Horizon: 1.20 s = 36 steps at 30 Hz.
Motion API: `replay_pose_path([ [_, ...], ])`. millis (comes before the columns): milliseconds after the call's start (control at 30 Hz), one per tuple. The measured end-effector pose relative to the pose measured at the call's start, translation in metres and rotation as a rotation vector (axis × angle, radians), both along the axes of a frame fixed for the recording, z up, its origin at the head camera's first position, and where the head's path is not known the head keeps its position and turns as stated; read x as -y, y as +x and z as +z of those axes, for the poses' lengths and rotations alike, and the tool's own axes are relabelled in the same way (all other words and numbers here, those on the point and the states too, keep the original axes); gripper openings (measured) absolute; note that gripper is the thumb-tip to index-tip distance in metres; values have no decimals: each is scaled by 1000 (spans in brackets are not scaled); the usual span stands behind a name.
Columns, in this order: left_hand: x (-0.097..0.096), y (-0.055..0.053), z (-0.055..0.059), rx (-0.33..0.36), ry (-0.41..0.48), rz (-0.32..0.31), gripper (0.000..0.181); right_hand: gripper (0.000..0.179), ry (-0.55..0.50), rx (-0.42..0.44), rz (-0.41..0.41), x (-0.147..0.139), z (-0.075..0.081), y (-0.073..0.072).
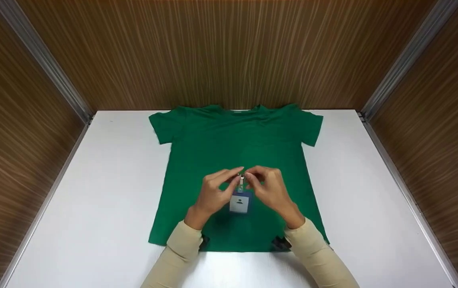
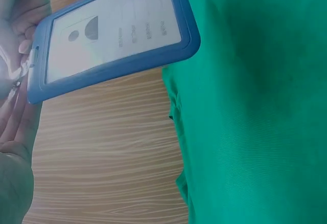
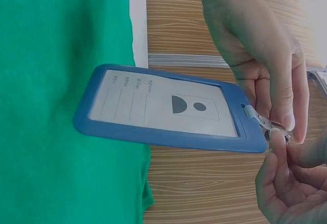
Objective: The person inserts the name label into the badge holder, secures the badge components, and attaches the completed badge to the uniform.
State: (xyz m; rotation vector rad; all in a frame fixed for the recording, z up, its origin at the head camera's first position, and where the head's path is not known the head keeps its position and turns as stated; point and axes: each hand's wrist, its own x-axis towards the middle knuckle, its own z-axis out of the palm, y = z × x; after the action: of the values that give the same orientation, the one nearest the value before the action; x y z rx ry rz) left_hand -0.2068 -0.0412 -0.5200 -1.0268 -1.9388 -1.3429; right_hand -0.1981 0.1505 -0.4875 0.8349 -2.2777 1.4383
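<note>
A blue-framed badge holder (image 1: pixel 240 203) hangs from a clear strap with a metal clip (image 1: pixel 242 176), above a green T-shirt (image 1: pixel 237 148). The left hand (image 1: pixel 216 190) pinches the clip from the left, thumb and fingertips close to the metal. From the other side the right hand (image 1: pixel 269 186) grips it between thumb and fingers. In the right wrist view the holder (image 3: pixel 163 109) is tilted, its white card with a printed figure facing the camera. Fingers partly hide the clip, so whether it is open is unclear. The left wrist view shows the holder (image 2: pixel 115 35) clear of the shirt.
The T-shirt lies spread flat on a white table (image 1: pixel 125 180), its collar at the back edge. Brown wood-grain panels (image 1: pixel 229 52) enclose the back and both sides, joined by metal rails (image 1: pixel 45 60). Dark wrist mounts (image 1: pixel 281 243) sit by the sleeves.
</note>
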Motion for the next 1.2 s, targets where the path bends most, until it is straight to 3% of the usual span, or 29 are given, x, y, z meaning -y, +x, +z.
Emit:
replay_pose_path([
  [567, -3, -3, -6, 97, 28, -23, 27, 17, 37, 101, 20, -9, 2, 0],
  [933, -6, -20, -5, 132, 49, -72, 23, 18, 47, 165, 37, -16, 3, -11],
  [1200, -7, -28, -4, 236, 69, -74, 17, 19, 62, 231, 52, -19, 1, -21],
])
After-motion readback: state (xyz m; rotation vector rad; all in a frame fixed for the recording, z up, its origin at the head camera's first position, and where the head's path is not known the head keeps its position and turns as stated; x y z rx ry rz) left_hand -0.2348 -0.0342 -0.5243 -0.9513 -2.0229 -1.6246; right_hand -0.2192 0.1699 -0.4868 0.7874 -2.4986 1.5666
